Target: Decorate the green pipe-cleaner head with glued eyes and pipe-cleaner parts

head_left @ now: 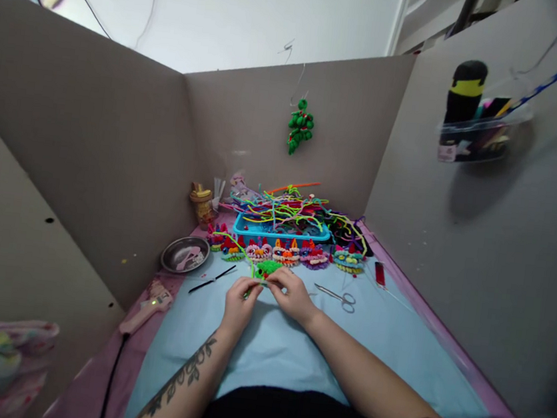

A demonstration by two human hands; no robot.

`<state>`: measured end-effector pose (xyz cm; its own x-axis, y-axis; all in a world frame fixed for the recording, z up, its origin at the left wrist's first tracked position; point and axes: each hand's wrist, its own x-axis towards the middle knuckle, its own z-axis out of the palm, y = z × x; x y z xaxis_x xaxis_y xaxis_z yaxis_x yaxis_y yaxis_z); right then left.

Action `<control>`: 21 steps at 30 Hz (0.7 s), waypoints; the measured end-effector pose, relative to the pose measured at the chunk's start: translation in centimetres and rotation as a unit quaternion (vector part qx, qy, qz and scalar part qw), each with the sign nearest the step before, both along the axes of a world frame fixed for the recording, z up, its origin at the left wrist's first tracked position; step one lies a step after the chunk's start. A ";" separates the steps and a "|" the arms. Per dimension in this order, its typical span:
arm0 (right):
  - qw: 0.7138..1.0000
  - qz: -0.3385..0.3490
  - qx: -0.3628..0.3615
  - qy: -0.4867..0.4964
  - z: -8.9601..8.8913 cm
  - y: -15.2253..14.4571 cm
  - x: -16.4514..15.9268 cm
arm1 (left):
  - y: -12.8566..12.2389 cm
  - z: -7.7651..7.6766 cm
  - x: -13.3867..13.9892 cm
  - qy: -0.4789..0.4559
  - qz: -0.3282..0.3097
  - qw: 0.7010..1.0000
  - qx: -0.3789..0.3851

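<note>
Green fuzzy piece sits right at the fingertips, just above the surface, its near edge pinched between the left hand and the right hand. The two almost meet, so exactly what each thumb presses is hidden.

Farthest left, nearer the body than the hands, lies a pink glue gun with a small light glowing. If it is hot, a leftward reach could burn the wrist, and its cord could catch on the tattooed forearm. Beyond it, a metal bowl is out of the way. Just left of the left hand, a thin black strip could be swept aside by the knuckles.

Between the hands, uneven pressure could twist the piece or let it slip, since so little of it is gripped. Right beyond it stands a row of colourful figures, close enough for a forward push to knock them askew. Right of the right hand, scissors point their tips toward it; a careless sideways move could bring a prick.
</note>
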<state>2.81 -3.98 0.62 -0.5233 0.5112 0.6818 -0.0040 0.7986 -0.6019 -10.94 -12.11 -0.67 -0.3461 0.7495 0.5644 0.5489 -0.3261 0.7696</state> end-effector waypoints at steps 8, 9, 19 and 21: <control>0.997 0.024 -0.065 0.022 0.0 0.0 -0.2 | 0.3 -0.4 -0.3 -0.037 -0.024 0.999 0.006; 0.997 0.025 -0.064 0.023 0.0 0.0 -0.2 | 0.3 -0.3 -0.3 -0.037 -0.023 0.999 0.007; 0.999 -0.002 -0.022 0.030 -0.2 -0.5 -0.3 | 0.0 0.3 0.1 -0.064 -0.026 0.997 -0.033; 0.999 -0.024 -0.007 0.036 -0.5 -0.5 -0.6 | 0.1 0.1 0.2 -0.092 -0.034 0.994 -0.058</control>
<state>2.18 -4.43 0.11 -0.4479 0.5444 0.7093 -0.0088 0.7906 -0.6123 -10.69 -12.00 -0.60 -0.3814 0.8306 0.4057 0.3754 -0.2619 0.8891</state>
